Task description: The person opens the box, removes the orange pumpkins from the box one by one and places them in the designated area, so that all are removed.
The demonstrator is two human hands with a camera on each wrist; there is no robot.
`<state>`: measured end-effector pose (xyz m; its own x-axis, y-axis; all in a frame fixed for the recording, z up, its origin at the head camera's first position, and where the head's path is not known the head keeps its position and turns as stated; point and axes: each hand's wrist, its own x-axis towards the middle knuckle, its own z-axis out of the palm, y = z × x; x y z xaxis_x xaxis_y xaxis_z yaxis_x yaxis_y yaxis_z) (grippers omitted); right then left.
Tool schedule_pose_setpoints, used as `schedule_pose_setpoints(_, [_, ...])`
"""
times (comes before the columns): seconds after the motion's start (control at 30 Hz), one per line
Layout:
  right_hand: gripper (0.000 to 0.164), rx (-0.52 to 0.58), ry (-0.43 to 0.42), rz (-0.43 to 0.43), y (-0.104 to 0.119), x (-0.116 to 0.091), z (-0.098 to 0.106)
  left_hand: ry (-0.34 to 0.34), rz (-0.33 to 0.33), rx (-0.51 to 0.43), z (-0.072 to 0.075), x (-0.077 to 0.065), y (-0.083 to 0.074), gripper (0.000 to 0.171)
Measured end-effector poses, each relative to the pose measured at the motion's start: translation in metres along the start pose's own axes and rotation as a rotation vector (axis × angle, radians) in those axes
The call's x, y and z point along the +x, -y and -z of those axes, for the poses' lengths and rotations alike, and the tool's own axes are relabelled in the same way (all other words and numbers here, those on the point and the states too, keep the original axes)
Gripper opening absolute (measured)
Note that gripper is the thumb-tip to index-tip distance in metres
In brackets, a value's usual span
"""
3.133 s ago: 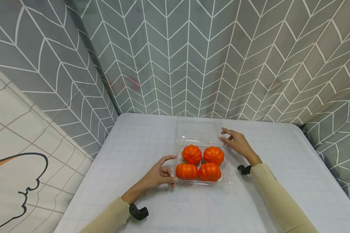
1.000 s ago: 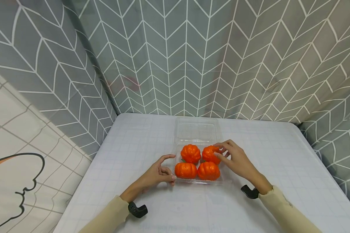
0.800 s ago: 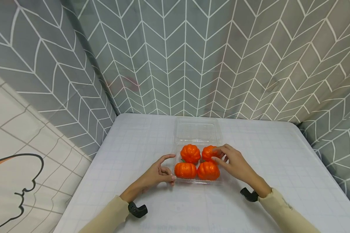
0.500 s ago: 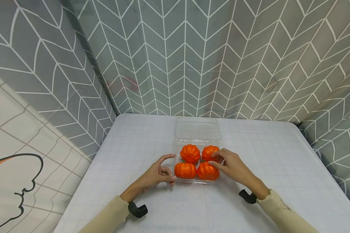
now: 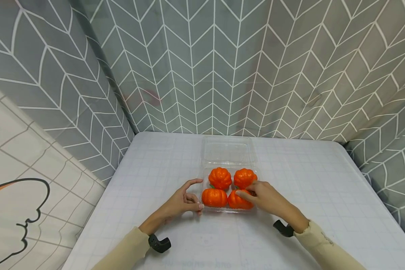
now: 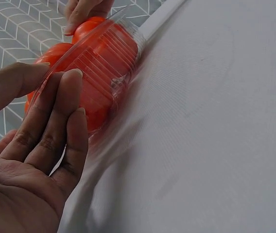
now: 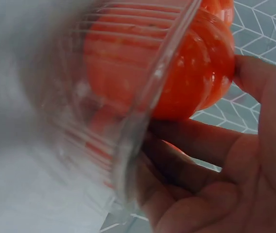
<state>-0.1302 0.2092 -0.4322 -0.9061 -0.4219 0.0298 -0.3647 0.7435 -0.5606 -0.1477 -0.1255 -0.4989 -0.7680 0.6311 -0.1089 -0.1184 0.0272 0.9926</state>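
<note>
A clear plastic clamshell box [image 5: 230, 211] lies on the table with its lid [image 5: 227, 152] folded open toward the wall. Inside are four orange pumpkins: back left [image 5: 220, 177], back right [image 5: 244, 177], front left [image 5: 214, 197], front right [image 5: 236, 203]. My right hand [image 5: 260, 193] curls its fingers and thumb round the front right pumpkin [image 7: 186, 73], above the box's rim [image 7: 147, 111]. My left hand [image 5: 186, 200] rests straight fingers [image 6: 65, 121] against the box's left front wall [image 6: 106, 58], thumb lifted apart.
The table [image 5: 324, 195] has a pale grid-patterned cover. Grey chevron curtains [image 5: 222, 67] hang close behind and on both sides. A beige checked sheet [image 5: 20, 180] hangs at the left. Black wrist mounts sit on both sleeves.
My right hand came from beside the open lid, passed over the back right pumpkin and closed round the front right one. The left hand and the box stayed put.
</note>
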Motion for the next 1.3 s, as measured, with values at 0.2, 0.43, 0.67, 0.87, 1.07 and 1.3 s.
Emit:
schedule_pose_setpoints(0.2, [0.042, -0.041, 0.049, -0.009, 0.005, -0.001, -0.001, 0.000, -0.005, 0.008, 0.000, 0.000, 0.001, 0.090])
schedule_pose_setpoints(0.43, [0.049, -0.050, 0.066, -0.072, 0.010, -0.002, -0.003, -0.008, 0.002, -0.003, -0.001, -0.001, -0.001, 0.091])
schedule_pose_setpoints(0.67, [0.049, 0.019, 0.086, -0.151, 0.012, -0.003, -0.006, -0.009, -0.003, -0.022, -0.001, -0.001, -0.001, 0.091])
schedule_pose_setpoints(0.87, [0.046, 0.070, 0.077, -0.124, 0.013, -0.004, -0.001, -0.010, 0.000, -0.020, -0.002, -0.002, -0.001, 0.091])
schedule_pose_setpoints(1.07, [0.059, 0.039, 0.082, -0.009, 0.009, -0.007, 0.010, -0.006, 0.000, -0.021, -0.001, -0.002, -0.002, 0.091])
schedule_pose_setpoints(1.3, [0.061, 0.109, 0.015, 0.032, 0.004, -0.012, 0.019, -0.003, -0.003, -0.016, -0.001, -0.003, -0.002, 0.090])
